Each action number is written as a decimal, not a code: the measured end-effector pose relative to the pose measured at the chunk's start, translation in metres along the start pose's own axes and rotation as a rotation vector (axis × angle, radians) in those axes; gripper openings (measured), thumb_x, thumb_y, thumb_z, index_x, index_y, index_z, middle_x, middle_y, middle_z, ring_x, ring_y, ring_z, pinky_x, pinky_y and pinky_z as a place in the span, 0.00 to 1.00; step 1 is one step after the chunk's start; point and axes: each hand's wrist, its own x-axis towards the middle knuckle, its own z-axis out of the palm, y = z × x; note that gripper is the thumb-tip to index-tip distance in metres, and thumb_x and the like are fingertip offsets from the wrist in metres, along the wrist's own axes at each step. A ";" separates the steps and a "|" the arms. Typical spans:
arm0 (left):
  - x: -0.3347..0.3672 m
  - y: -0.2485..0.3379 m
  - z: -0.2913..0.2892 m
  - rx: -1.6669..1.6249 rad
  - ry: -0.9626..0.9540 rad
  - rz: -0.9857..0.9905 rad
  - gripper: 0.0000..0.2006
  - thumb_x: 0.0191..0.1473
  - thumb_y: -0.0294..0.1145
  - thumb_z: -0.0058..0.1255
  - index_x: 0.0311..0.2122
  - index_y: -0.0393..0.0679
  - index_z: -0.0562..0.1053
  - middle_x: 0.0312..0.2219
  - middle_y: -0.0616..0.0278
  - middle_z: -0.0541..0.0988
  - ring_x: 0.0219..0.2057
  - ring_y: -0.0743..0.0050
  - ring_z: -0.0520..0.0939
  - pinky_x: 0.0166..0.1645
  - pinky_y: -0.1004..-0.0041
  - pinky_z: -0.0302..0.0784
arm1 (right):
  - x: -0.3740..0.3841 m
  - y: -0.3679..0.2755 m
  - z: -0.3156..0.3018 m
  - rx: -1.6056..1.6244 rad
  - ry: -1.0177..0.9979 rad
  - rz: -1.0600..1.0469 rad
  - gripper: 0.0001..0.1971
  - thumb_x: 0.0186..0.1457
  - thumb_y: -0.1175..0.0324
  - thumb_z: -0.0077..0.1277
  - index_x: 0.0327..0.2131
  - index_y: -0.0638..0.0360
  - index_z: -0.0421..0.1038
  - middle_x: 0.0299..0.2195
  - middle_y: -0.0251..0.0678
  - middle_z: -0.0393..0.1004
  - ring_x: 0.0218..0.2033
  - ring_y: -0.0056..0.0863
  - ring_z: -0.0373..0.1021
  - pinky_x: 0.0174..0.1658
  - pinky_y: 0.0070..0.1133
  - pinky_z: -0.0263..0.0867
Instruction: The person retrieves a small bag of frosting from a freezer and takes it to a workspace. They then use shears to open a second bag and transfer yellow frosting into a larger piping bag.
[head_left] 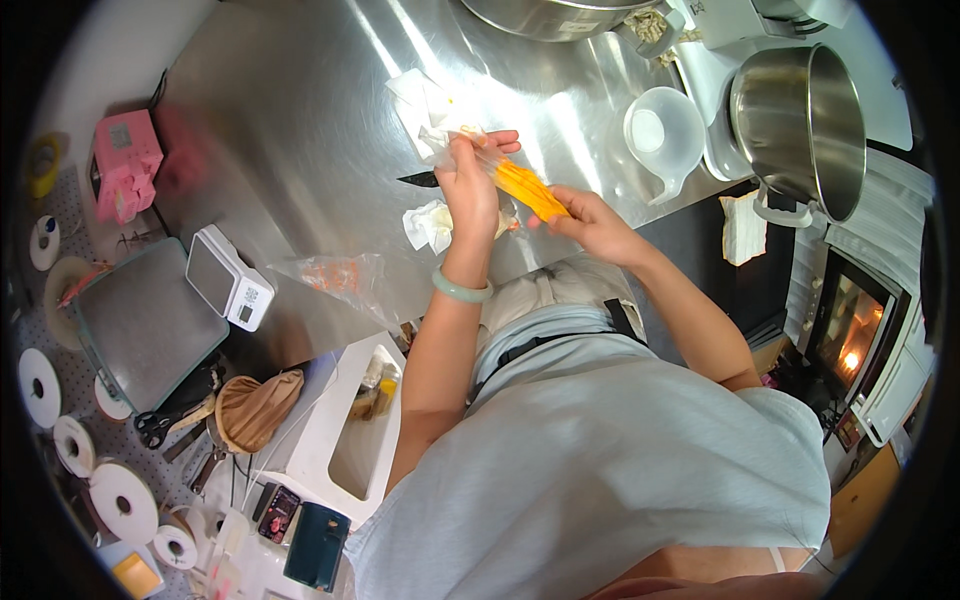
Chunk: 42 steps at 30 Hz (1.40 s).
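A clear plastic bag filled with something yellow-orange (527, 190), likely a piping bag, stretches between my two hands above the steel table. My left hand (472, 175), below a pale green bangle (461, 287), closes on the bag's clear end. The filled end is pinched in the fingers of my right hand (592, 222). A dark blade (418, 180) lies by my left hand, partly covered by it. Crumpled white paper (428, 226) rests beside my left wrist, and more white paper (418, 100) lies beyond. Another clear bag with orange smears (345, 277) is left of my forearm.
On the steel table (290, 130), a white scale (228, 278) and glass-rimmed tray (150, 318) are at left, near a pink device (128, 162). At right are a translucent jug (664, 140) and steel pot (785, 120); a lit oven (855, 320) stands lower right.
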 end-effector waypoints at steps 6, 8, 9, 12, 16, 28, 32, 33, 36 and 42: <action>-0.018 -0.003 0.015 0.220 -0.163 0.069 0.16 0.54 0.31 0.35 0.27 0.32 0.74 0.25 0.53 0.79 0.25 0.74 0.75 0.33 0.75 0.71 | 0.030 -0.017 0.013 -0.037 0.065 -0.162 0.13 0.59 0.68 0.39 0.44 0.65 0.65 0.36 0.33 0.70 0.36 0.19 0.65 0.42 0.17 0.61; -0.018 -0.008 0.011 0.269 -0.207 0.060 0.12 0.51 0.26 0.39 0.26 0.32 0.74 0.22 0.56 0.78 0.23 0.78 0.74 0.29 0.76 0.69 | 0.032 -0.013 0.012 -0.213 0.074 -0.107 0.11 0.60 0.67 0.37 0.37 0.65 0.66 0.29 0.33 0.70 0.31 0.19 0.64 0.37 0.18 0.61; -0.019 -0.007 0.012 0.268 -0.158 0.067 0.12 0.52 0.27 0.38 0.26 0.32 0.74 0.21 0.56 0.78 0.22 0.78 0.74 0.29 0.76 0.69 | 0.033 -0.013 0.012 -0.303 0.081 -0.076 0.12 0.61 0.66 0.36 0.33 0.65 0.66 0.26 0.32 0.69 0.28 0.19 0.63 0.35 0.19 0.61; -0.018 0.001 0.017 0.212 -0.023 0.078 0.13 0.55 0.29 0.36 0.26 0.32 0.72 0.21 0.54 0.78 0.21 0.79 0.73 0.26 0.76 0.67 | 0.022 -0.020 0.027 -0.290 0.220 -0.185 0.15 0.61 0.65 0.34 0.24 0.64 0.61 0.17 0.34 0.65 0.21 0.23 0.65 0.28 0.21 0.62; 0.007 0.004 0.014 0.105 0.089 0.036 0.17 0.59 0.34 0.31 0.25 0.34 0.68 0.21 0.51 0.78 0.20 0.77 0.73 0.25 0.75 0.67 | 0.009 -0.013 0.026 -0.270 0.200 -0.088 0.16 0.61 0.63 0.35 0.25 0.63 0.62 0.17 0.33 0.65 0.19 0.21 0.63 0.26 0.21 0.61; 0.041 0.014 0.018 0.064 0.010 0.124 0.19 0.61 0.38 0.28 0.31 0.32 0.66 0.24 0.47 0.78 0.27 0.62 0.80 0.35 0.70 0.74 | 0.038 -0.007 0.000 -0.031 0.297 -0.127 0.12 0.59 0.65 0.43 0.26 0.63 0.65 0.18 0.24 0.59 0.19 0.12 0.53 0.22 0.15 0.53; 0.038 0.014 0.014 0.031 0.093 0.103 0.20 0.61 0.39 0.28 0.31 0.31 0.67 0.25 0.46 0.78 0.27 0.62 0.80 0.35 0.70 0.74 | 0.030 0.000 0.003 0.027 0.254 -0.102 0.12 0.59 0.64 0.43 0.27 0.62 0.66 0.18 0.24 0.60 0.19 0.11 0.52 0.23 0.14 0.52; 0.039 0.013 0.012 0.021 0.107 0.099 0.20 0.61 0.39 0.28 0.31 0.31 0.67 0.25 0.46 0.78 0.26 0.62 0.80 0.35 0.70 0.74 | 0.027 0.000 0.002 0.027 0.240 -0.084 0.12 0.59 0.64 0.43 0.27 0.62 0.66 0.18 0.24 0.61 0.19 0.10 0.53 0.24 0.13 0.52; 0.038 0.012 0.006 0.010 0.118 0.075 0.19 0.61 0.38 0.27 0.32 0.32 0.67 0.25 0.46 0.78 0.27 0.62 0.80 0.35 0.70 0.74 | 0.012 -0.001 -0.004 0.125 0.154 0.023 0.10 0.58 0.64 0.45 0.28 0.61 0.67 0.19 0.24 0.64 0.19 0.10 0.56 0.24 0.12 0.53; 0.021 0.006 0.007 0.016 0.072 0.053 0.20 0.61 0.38 0.27 0.31 0.32 0.68 0.26 0.47 0.78 0.29 0.63 0.79 0.38 0.70 0.73 | 0.005 0.009 -0.029 -0.066 0.103 0.002 0.09 0.53 0.66 0.52 0.32 0.63 0.69 0.25 0.33 0.73 0.25 0.16 0.66 0.30 0.15 0.61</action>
